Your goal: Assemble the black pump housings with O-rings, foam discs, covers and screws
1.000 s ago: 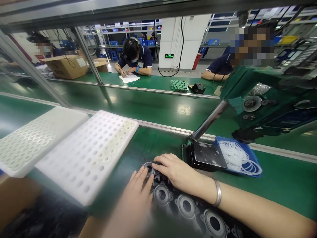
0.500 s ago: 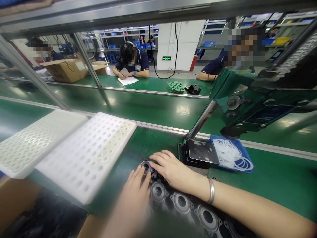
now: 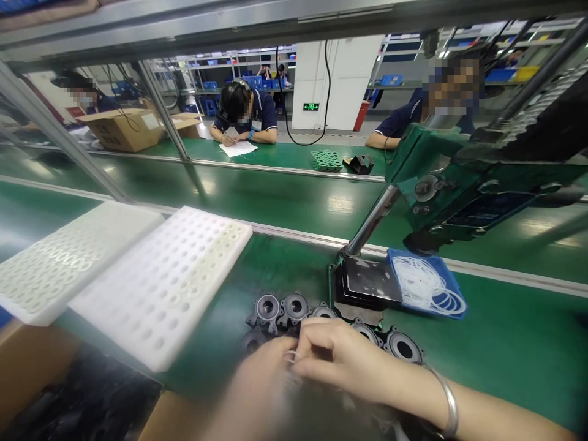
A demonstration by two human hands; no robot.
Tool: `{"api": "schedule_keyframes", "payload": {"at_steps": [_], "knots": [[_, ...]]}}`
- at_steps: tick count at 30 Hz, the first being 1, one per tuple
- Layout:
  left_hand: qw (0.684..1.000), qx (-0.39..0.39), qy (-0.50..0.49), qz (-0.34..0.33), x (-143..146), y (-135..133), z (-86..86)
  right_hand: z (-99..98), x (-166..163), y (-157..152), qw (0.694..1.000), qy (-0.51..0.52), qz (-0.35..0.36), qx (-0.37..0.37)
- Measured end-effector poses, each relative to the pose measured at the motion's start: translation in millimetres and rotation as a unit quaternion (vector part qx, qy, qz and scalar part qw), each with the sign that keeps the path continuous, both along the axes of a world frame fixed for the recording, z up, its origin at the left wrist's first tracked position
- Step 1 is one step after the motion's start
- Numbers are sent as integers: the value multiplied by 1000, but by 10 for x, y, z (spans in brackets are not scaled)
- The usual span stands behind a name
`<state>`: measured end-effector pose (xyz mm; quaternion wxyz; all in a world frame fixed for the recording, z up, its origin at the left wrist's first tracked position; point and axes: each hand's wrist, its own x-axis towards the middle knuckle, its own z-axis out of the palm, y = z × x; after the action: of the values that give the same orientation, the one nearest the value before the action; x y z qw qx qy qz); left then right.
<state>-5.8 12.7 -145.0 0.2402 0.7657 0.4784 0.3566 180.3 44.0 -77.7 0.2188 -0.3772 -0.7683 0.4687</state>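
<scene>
Over the rows of round metal housings [image 3: 296, 306], my two hands meet at the fingertips. A thin white ring [image 3: 292, 355] shows between them, partly hidden by the fingers. My right hand [image 3: 333, 349], with a silver bangle at the wrist, pinches it between bent fingers and thumb. My left hand [image 3: 257, 376] is smeared by motion, its fingers drawn together against the ring from the other side. One housing at the far left end [image 3: 267, 308] lies just beyond the hands. Nearer housings are covered by hands and blur.
A blue tray [image 3: 460, 306] of white rings stands beside the black base [image 3: 370, 278] of a green press [image 3: 432, 184]. White foam trays with holes [image 3: 138, 294] lie at left, above an open carton [image 3: 149, 422]. Co-workers sit across the green bench [image 3: 275, 190].
Both hands have drawn back toward me from the far-left housing, where their fingers lay spread. They now come together with a white ring between them, uncovering the far housings.
</scene>
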Motion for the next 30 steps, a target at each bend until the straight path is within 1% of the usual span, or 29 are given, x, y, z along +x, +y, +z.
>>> {"api": "schedule_keyframes", "payload": {"at_steps": [2, 4, 7, 9, 11, 12, 14, 17, 19, 21, 23, 25, 27, 30], "knots": [[1000, -7, 8, -13, 17, -6, -89, -13, 54, 13, 999, -1, -20, -33], [999, -19, 19, -42, -19, -10, -163, 5, 107, 25, 998, -3, -28, -63], [995, -60, 3, -81, -151, -41, -202, 24, 162, 58, 997, 3, -32, -77], [992, -91, -27, -78, -267, -71, -157, 6, 182, 116, 998, -4, -54, -34], [992, -102, -48, -57, -378, -85, -64, -40, 188, 209, 993, -41, -90, 57], [993, -95, -51, -44, -423, -80, -9, -69, 185, 263, 986, -70, -102, 110], [998, -56, -35, -21, -476, -47, 102, -129, 168, 369, 964, -137, -109, 201], [998, 57, 32, -6, -440, 32, 234, -206, 118, 483, 924, -225, -98, 294], [987, 134, 87, -8, -348, 86, 279, -247, 79, 518, 898, -263, -87, 342], [971, 190, 145, -22, -230, 134, 283, -286, 48, 530, 878, -284, -77, 376], [953, 213, 208, -51, -118, 180, 255, -319, 31, 535, 868, -300, -69, 389], [937, 215, 264, -79, -34, 221, 211, -337, 29, 539, 864, -315, -65, 388], [925, 210, 304, -88, 11, 251, 167, -336, 42, 543, 863, -323, -66, 382], [912, 217, 334, -93, 21, 270, 118, -303, 87, 537, 870, -319, -59, 370]]}}
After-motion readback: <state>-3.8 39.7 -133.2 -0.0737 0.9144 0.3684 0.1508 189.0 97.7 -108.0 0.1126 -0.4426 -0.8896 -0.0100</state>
